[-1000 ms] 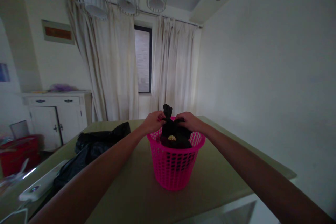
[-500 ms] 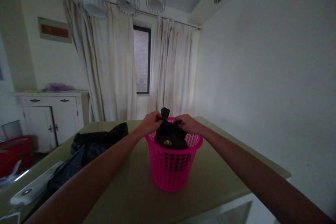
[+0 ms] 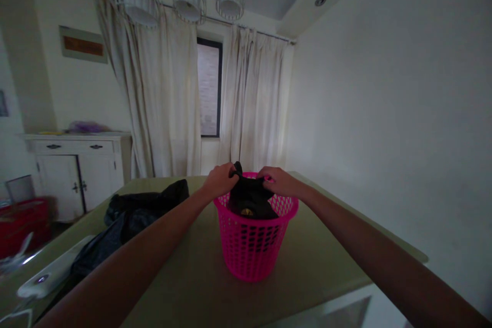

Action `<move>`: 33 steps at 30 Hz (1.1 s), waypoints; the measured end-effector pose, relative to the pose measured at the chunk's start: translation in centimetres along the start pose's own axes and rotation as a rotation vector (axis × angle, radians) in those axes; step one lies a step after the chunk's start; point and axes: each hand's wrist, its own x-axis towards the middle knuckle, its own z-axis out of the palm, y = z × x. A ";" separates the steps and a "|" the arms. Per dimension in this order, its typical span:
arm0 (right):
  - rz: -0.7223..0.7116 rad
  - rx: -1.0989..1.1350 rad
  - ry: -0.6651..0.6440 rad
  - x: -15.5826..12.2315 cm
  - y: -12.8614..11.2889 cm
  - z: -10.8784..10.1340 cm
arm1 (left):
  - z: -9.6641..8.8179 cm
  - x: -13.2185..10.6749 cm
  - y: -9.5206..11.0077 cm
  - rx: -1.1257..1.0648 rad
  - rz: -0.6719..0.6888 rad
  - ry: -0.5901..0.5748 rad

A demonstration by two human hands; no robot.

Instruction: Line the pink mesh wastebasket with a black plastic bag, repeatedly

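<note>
A pink mesh basket (image 3: pixel 253 246) stands on the green table (image 3: pixel 315 256), lined with a black bag (image 3: pixel 249 200) that bulges above its rim. My left hand (image 3: pixel 219 180) pinches the bag's gathered top at the left of the rim. My right hand (image 3: pixel 277 181) grips the bag's top edge on the right side. Both hands are closed on the black plastic, close together over the basket. A small yellowish thing shows inside the bag's folds.
A heap of black bags (image 3: pixel 126 220) lies on the table to the left, with a white device (image 3: pixel 49 274) near the front left edge. A white cabinet (image 3: pixel 73 169) and a red bin (image 3: pixel 21 225) stand at the left. Curtains and wall lie behind.
The bag's knotted top has dropped from well above the rim to just between my hands. Both hands stayed at the rim.
</note>
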 end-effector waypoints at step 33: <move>0.135 0.063 0.171 1.7 1.4 0.5 | -1.0 1.3 -2.2 -0.004 0.057 -0.014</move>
